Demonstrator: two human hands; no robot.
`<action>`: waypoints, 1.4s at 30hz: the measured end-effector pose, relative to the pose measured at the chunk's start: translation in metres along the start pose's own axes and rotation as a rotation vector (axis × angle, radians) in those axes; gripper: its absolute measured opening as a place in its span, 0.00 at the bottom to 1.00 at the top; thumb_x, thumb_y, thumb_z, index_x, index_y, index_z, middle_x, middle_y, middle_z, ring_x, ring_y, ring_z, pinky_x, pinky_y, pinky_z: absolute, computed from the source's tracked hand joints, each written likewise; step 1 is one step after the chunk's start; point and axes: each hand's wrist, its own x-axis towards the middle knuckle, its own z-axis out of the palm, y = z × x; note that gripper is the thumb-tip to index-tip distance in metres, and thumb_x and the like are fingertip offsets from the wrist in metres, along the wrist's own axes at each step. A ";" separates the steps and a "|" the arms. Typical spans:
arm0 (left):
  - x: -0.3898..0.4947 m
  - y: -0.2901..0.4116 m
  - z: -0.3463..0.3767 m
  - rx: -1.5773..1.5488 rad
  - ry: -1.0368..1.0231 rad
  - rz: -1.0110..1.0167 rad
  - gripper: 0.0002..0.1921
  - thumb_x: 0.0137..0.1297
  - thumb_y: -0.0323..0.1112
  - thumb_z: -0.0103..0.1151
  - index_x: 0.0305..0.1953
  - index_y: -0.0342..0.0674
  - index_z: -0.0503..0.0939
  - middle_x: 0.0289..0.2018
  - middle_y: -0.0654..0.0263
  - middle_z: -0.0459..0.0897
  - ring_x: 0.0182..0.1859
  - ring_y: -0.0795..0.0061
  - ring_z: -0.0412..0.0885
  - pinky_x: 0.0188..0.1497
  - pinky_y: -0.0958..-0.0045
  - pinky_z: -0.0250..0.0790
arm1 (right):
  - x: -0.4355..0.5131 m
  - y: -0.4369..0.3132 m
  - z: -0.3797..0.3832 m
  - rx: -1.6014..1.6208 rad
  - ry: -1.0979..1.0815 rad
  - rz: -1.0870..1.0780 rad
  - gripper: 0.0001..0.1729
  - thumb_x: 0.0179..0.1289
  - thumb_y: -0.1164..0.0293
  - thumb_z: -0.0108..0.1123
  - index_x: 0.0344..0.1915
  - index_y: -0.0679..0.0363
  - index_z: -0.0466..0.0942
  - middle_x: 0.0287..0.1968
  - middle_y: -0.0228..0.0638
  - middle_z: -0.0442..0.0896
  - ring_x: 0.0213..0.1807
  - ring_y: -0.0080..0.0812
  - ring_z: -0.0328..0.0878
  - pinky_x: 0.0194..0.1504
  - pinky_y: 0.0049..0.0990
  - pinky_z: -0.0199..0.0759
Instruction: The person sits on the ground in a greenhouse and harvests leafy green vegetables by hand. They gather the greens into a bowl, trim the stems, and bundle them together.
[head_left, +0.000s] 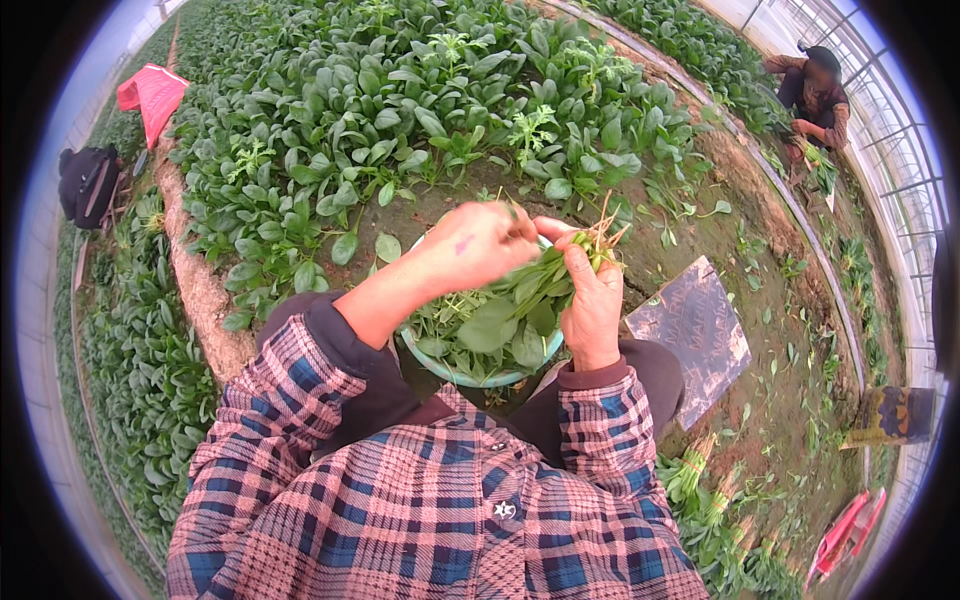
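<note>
My right hand (592, 307) grips a bunch of leafy greens, probably spinach (536, 300), near its pale roots, which point up and away from me. The leaves hang to the left over a round basin with a light blue-green rim (480, 381). Loose leaves and stems fill the basin between my knees. My left hand (487, 244) is bent over the basin, just left of the roots. Its fingers are curled and blurred, so whether they hold anything is hidden.
Dense leafy plants (360, 112) grow ahead and left. A printed board (694, 337) lies right of my knee; tied bunches (694, 469) lie behind it. A co-worker (817, 97) crouches at upper right. A dark bag (90, 186) and pink plastic (154, 97) are at left.
</note>
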 end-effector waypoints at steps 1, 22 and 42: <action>0.003 -0.002 -0.003 0.094 0.125 0.065 0.15 0.59 0.34 0.62 0.46 0.34 0.79 0.43 0.57 0.82 0.38 0.61 0.83 0.43 0.67 0.76 | 0.000 0.001 -0.003 -0.044 0.022 0.041 0.05 0.69 0.73 0.56 0.38 0.64 0.76 0.47 0.40 0.82 0.44 0.28 0.80 0.48 0.27 0.72; 0.021 -0.018 -0.020 0.076 0.185 -0.026 0.16 0.66 0.44 0.53 0.32 0.37 0.81 0.27 0.56 0.82 0.31 0.59 0.81 0.35 0.64 0.71 | -0.002 0.014 0.005 -0.119 -0.083 0.347 0.09 0.63 0.75 0.62 0.43 0.64 0.77 0.26 0.26 0.76 0.25 0.19 0.71 0.25 0.19 0.66; -0.025 0.000 -0.116 -0.356 0.332 0.048 0.11 0.69 0.38 0.54 0.35 0.38 0.82 0.23 0.72 0.77 0.23 0.87 0.72 0.26 0.83 0.64 | 0.002 0.018 0.002 -0.064 -0.044 0.402 0.07 0.62 0.76 0.61 0.39 0.65 0.74 0.23 0.28 0.72 0.22 0.23 0.69 0.24 0.22 0.63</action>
